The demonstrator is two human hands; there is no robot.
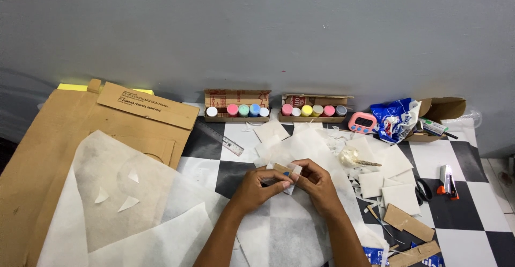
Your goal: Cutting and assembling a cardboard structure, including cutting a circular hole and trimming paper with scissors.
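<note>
Here your left hand (pixel 256 187) and right hand (pixel 316 184) meet over the middle of the checkered floor (pixel 472 229), both pinched shut on one small cardboard piece (pixel 282 169) with a scrap of white tissue paper (pixel 293 178) folded around it. The fingertips of both hands close on it from either side, and it sits raised just above the loose white sheets (pixel 300 143) spread beneath. It looks as if you are in the middle of wrapping or lining that cardboard with the paper; whether glue is already on it, I cannot tell.

To my eye the next move calls for a steady pinch from one hand while the other smooths the paper flat over the edge, since thin tissue creases and tears easily.

Around you: a large flattened cardboard sheet (pixel 59 154) to the left with a big white sheet (pixel 123 208) over it, a ruler (pixel 225 141) near it, two open boxes of paint pots (pixel 237 110) and (pixel 314 110) against the wall, a pink timer (pixel 362 122), scissors (pixel 422 189) and a utility knife (pixel 446 180) well off to the right.
</note>
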